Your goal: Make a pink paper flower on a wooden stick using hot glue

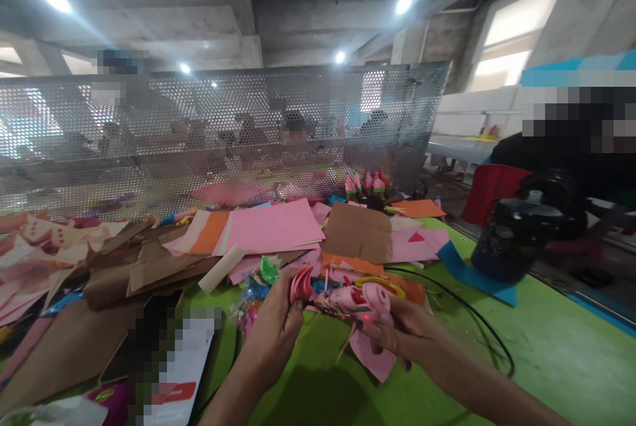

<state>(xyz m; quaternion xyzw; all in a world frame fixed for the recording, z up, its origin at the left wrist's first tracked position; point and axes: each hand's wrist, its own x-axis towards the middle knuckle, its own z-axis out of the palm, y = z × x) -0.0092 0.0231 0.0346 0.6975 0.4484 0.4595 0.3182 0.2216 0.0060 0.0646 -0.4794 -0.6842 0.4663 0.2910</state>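
Near the middle of the head view, my left hand (pixel 278 328) is closed around a curled pink-red layered piece (pixel 301 283), perhaps of foam or paper. My right hand (pixel 410 330) grips a pink hot glue gun (pixel 375 299) with a small red light lit on its side. Its nozzle points left, close to the curled piece; whether they touch I cannot tell. Under the glue gun lies a pink sheet piece (pixel 372 354) on the green tabletop (pixel 318 379). A crumpled green scrap (pixel 269 269) sits just behind my left hand.
Pink sheets (pixel 273 227) and brown cardboard (pixel 358 232) cover the table's back. A phone (pixel 181 366) lies at left. A dark jug (pixel 517 234) stands at right, near a black cable (pixel 477 310). Behind rises a perforated metal screen (pixel 223 141); a person (pixel 561 148) sits at right.
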